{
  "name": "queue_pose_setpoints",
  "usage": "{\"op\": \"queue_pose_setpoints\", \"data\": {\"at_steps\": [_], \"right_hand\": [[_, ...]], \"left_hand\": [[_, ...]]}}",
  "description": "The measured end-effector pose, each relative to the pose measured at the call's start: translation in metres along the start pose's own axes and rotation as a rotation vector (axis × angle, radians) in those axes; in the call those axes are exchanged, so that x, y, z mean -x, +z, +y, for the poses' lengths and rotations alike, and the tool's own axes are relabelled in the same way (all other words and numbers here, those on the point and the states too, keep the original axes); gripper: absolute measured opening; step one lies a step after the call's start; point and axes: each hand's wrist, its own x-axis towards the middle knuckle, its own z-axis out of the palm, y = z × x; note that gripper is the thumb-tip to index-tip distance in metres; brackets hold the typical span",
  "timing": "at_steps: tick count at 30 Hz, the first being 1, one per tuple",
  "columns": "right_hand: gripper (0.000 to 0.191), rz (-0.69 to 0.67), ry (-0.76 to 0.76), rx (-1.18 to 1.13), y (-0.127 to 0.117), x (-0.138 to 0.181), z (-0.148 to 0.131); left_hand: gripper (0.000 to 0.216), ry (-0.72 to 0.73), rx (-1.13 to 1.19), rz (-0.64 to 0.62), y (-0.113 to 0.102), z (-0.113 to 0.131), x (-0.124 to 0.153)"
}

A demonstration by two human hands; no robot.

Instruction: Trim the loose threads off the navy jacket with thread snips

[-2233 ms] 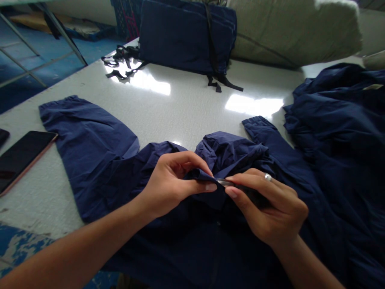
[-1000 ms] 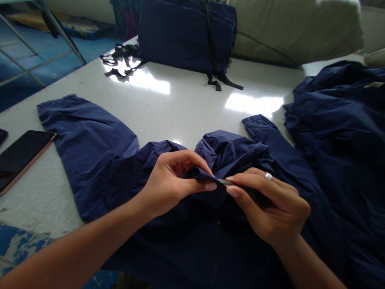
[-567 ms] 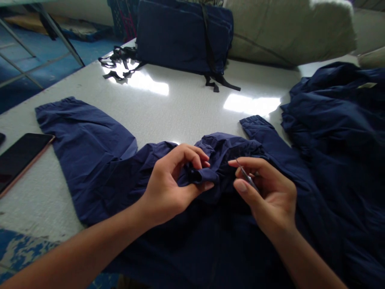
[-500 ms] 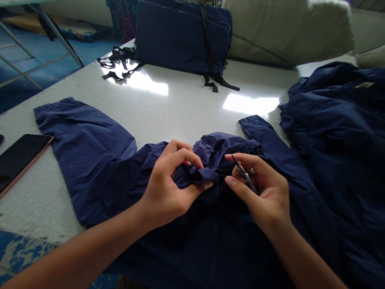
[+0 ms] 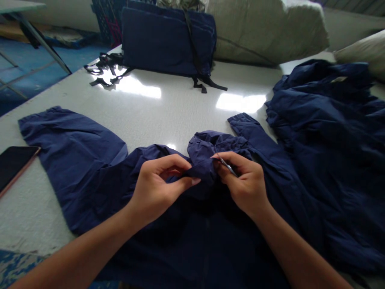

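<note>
Pinching a fold of navy jacket [image 5: 201,172], the left hand [image 5: 159,188] curls closed on the cloth while the right hand [image 5: 243,180] grips small metal scissors [image 5: 228,166] against it. The jacket lies spread on the white desk [image 5: 168,116], between a phone [image 5: 15,168] and a navy garment pile [image 5: 321,132].

a phone [image 5: 15,168] lies on the white table [image 5: 168,120]; a strapped navy bundle [image 5: 167,42] stands beyond.
</note>
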Motion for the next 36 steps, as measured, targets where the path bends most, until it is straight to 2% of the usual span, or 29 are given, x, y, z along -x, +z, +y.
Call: {"op": "queue_pose_setpoints", "data": {"at_steps": [4, 8, 12, 15, 19, 21, 25, 27, 32, 36], "right_hand": [[0.012, 0.169, -0.025, 0.076, -0.008, -0.001, 0.000], [0.008, 0.216, -0.063, 0.152, -0.010, -0.001, -0.007], [0.008, 0.246, -0.084, 0.199, -0.007, -0.001, -0.011], [0.006, 0.248, -0.066, 0.171, -0.006, 0.001, -0.008], [0.008, 0.282, -0.026, 0.003, -0.008, 0.008, -0.007], [0.011, 0.252, -0.051, -0.011, -0.010, 0.012, -0.012], [0.021, -0.010, -0.159, 0.077, -0.010, 0.018, -0.025], [0.022, -0.093, -0.199, 0.089, -0.007, 0.019, -0.029], [0.012, -0.085, -0.213, 0.072, -0.003, 0.019, -0.026], [0.010, -0.062, -0.120, -0.012, -0.006, 0.018, -0.022]], "left_hand": [[0.020, -0.270, 0.197, -0.098, -0.009, 0.000, -0.009], [0.023, -0.455, 0.310, -0.294, -0.015, 0.000, -0.016], [0.024, -0.527, 0.345, -0.426, -0.017, -0.002, -0.020], [0.029, -0.521, 0.365, -0.464, -0.017, -0.004, -0.018], [0.038, -0.489, 0.422, -0.424, -0.014, -0.006, -0.016], [0.040, -0.453, 0.463, -0.395, -0.013, -0.006, -0.015], [0.035, -0.389, 0.487, -0.357, -0.013, -0.004, -0.015], [0.033, -0.371, 0.474, -0.342, -0.012, -0.003, -0.014], [0.032, -0.344, 0.450, -0.296, -0.010, -0.004, -0.012], [0.032, -0.322, 0.465, -0.238, -0.012, -0.007, -0.013]]}}
